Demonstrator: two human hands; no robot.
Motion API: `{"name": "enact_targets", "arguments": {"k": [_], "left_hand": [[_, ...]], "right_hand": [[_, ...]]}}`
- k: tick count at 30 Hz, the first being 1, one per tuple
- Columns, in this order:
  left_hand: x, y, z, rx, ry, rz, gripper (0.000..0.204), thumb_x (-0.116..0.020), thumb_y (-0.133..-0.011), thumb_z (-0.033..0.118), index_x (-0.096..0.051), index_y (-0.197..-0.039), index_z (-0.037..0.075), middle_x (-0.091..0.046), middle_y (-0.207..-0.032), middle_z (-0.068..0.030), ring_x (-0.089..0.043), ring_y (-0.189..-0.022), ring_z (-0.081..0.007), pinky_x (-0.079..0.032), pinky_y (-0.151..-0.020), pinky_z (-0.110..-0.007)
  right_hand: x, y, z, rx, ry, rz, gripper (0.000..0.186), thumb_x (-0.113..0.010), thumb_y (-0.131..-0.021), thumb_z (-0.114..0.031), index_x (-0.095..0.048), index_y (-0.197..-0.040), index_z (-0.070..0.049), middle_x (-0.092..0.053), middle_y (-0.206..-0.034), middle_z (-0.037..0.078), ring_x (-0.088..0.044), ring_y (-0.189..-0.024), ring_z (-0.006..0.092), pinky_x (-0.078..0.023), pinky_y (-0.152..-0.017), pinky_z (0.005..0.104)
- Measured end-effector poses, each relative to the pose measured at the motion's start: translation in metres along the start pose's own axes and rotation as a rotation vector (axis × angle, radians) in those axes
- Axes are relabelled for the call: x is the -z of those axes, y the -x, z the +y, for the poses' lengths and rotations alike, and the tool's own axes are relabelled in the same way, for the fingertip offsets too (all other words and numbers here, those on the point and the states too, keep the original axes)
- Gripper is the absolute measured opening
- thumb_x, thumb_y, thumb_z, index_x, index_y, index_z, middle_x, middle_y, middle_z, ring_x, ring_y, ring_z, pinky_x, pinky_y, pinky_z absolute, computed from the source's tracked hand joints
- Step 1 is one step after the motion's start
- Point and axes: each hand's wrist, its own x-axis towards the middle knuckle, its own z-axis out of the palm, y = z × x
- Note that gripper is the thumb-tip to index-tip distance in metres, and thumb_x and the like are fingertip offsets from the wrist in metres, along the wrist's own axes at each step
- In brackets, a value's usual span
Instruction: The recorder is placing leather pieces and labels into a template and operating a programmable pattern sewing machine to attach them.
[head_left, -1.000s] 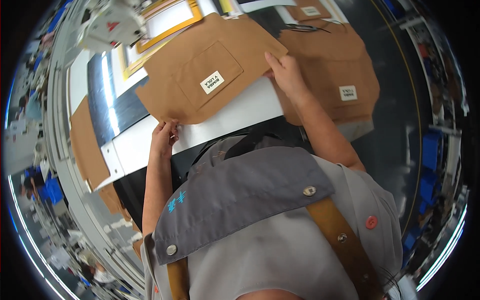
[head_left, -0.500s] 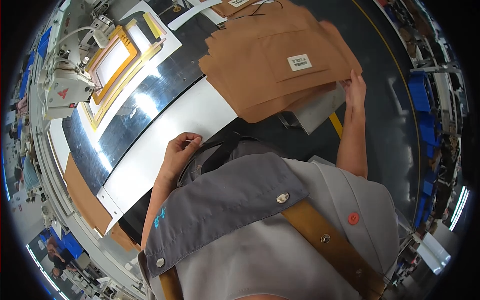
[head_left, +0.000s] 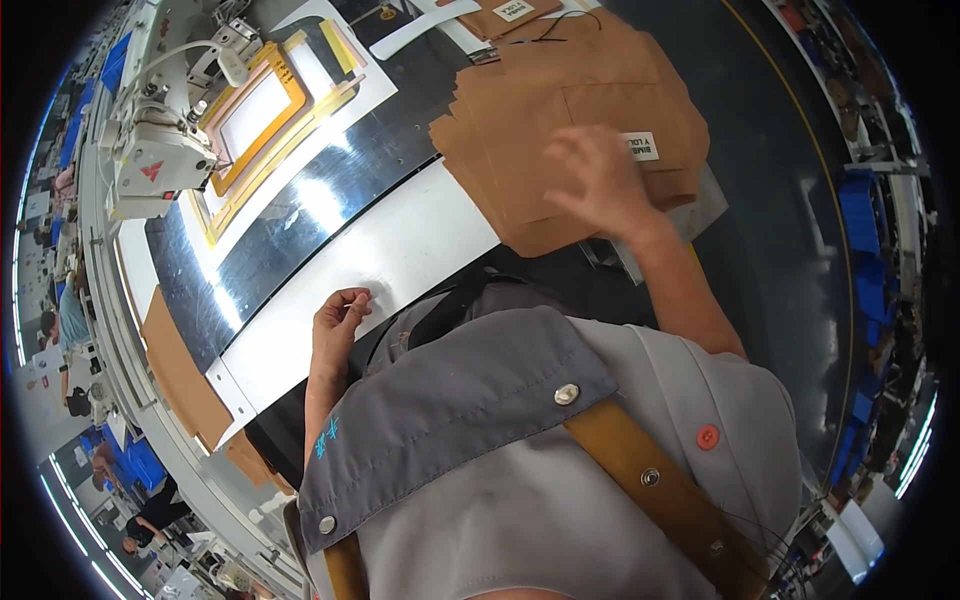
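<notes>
A stack of brown fabric pieces (head_left: 510,190) lies at the right end of the worktable, its edges fanned unevenly. On the top piece are a stitched pocket and a white label (head_left: 641,147), partly covered by my hand. My right hand (head_left: 605,185) is over this piece, fingers spread and a little blurred; whether it touches the cloth I cannot tell. My left hand (head_left: 338,320) hovers by the near edge of the white table strip (head_left: 400,225). Its thumb and fingertips are pressed together, and anything between them is too small to make out.
At the left stands a sewing machine head (head_left: 160,165) beside a yellow-edged clamp frame (head_left: 255,130) on a shiny metal plate (head_left: 300,220). More brown fabric (head_left: 180,370) hangs at the left table end. A curved white strip (head_left: 425,28) lies at the back.
My right hand has left the stack's right edge and moved left over the top piece, its fingers now spread. The top piece's right side lies lower. My left hand has shifted slightly left.
</notes>
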Motion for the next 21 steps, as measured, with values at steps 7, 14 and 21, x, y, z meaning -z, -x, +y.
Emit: {"name": "enact_targets", "arguments": {"k": [7, 14, 21], "left_hand": [[0.025, 0.023, -0.027, 0.030, -0.006, 0.127, 0.026, -0.070, -0.099, 0.023, -0.071, -0.112, 0.000, -0.071, -0.098, -0.0026, -0.061, -0.089, -0.0086, -0.047, -0.082, -0.025], [0.060, 0.038, -0.055, 0.102, 0.097, 0.229, 0.027, -0.072, -0.099, 0.025, -0.070, -0.111, 0.001, -0.073, -0.104, -0.0043, -0.063, -0.087, -0.0088, -0.047, -0.079, -0.024], [0.090, 0.025, -0.053, 0.101, 0.043, 0.235, 0.031, -0.074, -0.097, 0.032, -0.072, -0.110, 0.004, -0.074, -0.101, -0.0023, -0.062, -0.085, -0.0078, -0.046, -0.078, -0.025]], "right_hand": [[-0.039, 0.000, -0.013, 0.208, -0.073, -0.155, 0.019, -0.077, -0.072, -0.009, -0.064, -0.086, -0.007, -0.061, -0.089, 0.007, -0.063, -0.085, 0.0254, -0.049, -0.079, 0.0395], [-0.039, 0.000, -0.007, 0.142, -0.125, -0.122, 0.014, -0.073, -0.074, -0.001, -0.063, -0.081, -0.006, -0.062, -0.084, 0.006, -0.064, -0.075, 0.0271, -0.052, -0.067, 0.0372], [0.006, -0.040, -0.016, -0.244, -0.441, -0.738, 0.009, -0.072, -0.083, -0.013, -0.072, -0.086, -0.005, -0.070, -0.086, 0.008, -0.070, -0.080, 0.0258, -0.055, -0.071, 0.0374]]}}
